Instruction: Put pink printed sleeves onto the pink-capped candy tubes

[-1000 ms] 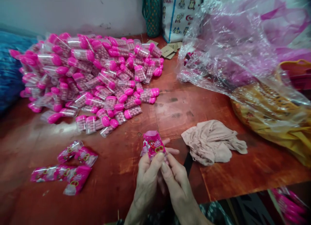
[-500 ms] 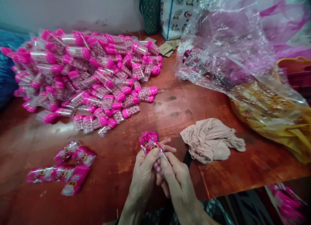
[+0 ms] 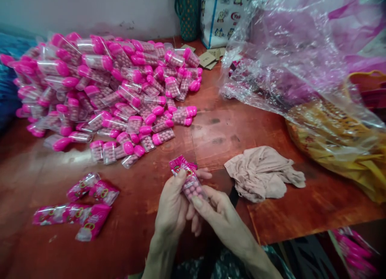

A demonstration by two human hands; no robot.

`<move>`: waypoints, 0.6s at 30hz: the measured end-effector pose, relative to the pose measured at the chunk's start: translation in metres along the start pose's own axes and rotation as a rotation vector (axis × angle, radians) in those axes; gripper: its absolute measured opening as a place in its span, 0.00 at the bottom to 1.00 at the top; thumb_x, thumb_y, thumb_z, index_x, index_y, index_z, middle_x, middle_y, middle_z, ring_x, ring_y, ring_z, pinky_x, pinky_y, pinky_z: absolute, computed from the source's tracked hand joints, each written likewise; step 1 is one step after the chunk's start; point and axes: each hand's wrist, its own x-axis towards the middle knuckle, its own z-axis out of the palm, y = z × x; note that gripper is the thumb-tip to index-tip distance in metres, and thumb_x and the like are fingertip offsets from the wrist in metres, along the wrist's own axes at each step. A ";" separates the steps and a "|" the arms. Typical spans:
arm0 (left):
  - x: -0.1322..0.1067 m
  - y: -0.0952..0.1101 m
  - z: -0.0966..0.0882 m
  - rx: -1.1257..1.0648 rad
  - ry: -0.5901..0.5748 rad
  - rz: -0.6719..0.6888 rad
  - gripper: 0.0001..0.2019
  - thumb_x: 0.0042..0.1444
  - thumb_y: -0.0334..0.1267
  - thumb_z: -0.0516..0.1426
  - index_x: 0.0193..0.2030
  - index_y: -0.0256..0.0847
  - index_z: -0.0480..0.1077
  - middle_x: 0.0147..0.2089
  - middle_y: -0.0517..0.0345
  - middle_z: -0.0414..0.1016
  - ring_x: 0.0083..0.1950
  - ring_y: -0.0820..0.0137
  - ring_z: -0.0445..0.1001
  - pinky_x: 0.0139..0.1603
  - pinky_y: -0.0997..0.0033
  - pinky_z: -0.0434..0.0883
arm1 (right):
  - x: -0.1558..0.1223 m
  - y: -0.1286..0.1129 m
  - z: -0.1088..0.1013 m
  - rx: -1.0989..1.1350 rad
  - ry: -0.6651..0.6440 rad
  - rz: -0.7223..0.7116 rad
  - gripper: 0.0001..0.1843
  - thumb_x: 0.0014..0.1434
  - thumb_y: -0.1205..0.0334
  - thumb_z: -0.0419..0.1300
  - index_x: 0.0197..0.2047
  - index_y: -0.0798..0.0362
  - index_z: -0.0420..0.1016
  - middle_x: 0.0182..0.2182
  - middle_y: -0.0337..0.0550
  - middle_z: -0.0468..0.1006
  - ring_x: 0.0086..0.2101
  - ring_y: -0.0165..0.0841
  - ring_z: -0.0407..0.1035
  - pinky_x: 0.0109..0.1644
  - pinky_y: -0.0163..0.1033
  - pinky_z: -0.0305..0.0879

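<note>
Both of my hands hold one clear candy tube [image 3: 193, 187] filled with pink balls, partly covered by a pink printed sleeve [image 3: 180, 166] at its upper end. My left hand [image 3: 175, 206] pinches the sleeve end with thumb on top. My right hand [image 3: 215, 212] grips the tube's lower end from the right. A large heap of pink-capped candy tubes [image 3: 105, 90] lies at the back left. Several tubes wrapped in sleeves [image 3: 80, 210] lie on the table at the front left.
A crumpled beige cloth [image 3: 262, 174] lies right of my hands on the red-brown table [image 3: 217, 130]. Clear plastic sheeting [image 3: 289, 58] covers a yellow bag [image 3: 337, 146] at the right. A printed bag [image 3: 223, 13] and cardboard bits [image 3: 211, 58] stand at the back. The table's edge runs at lower right.
The tube has tilted and slid further out below the pink sleeve, showing more pink balls. My right hand moved down along the tube; my left thumb shifted up onto the sleeve.
</note>
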 end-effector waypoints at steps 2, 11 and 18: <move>0.000 -0.001 0.001 -0.015 0.007 0.012 0.21 0.57 0.48 0.48 0.41 0.32 0.73 0.31 0.48 0.77 0.09 0.82 0.57 0.05 0.81 0.54 | 0.000 0.004 0.001 -0.064 0.058 -0.037 0.15 0.63 0.54 0.47 0.31 0.54 0.65 0.20 0.34 0.66 0.20 0.25 0.62 0.27 0.31 0.64; -0.019 -0.009 0.019 0.133 0.175 0.092 0.17 0.57 0.42 0.51 0.49 0.38 0.70 0.25 0.57 0.75 0.14 0.80 0.58 0.12 0.81 0.57 | -0.012 0.012 0.014 -0.041 0.307 -0.083 0.15 0.61 0.53 0.51 0.44 0.53 0.68 0.33 0.43 0.71 0.34 0.31 0.67 0.36 0.34 0.66; -0.018 -0.019 0.005 0.319 0.184 0.282 0.16 0.54 0.41 0.55 0.49 0.42 0.69 0.34 0.55 0.76 0.32 0.68 0.74 0.32 0.71 0.71 | -0.002 0.001 0.011 0.258 0.235 -0.131 0.15 0.62 0.54 0.51 0.26 0.53 0.62 0.16 0.30 0.59 0.15 0.21 0.52 0.18 0.28 0.53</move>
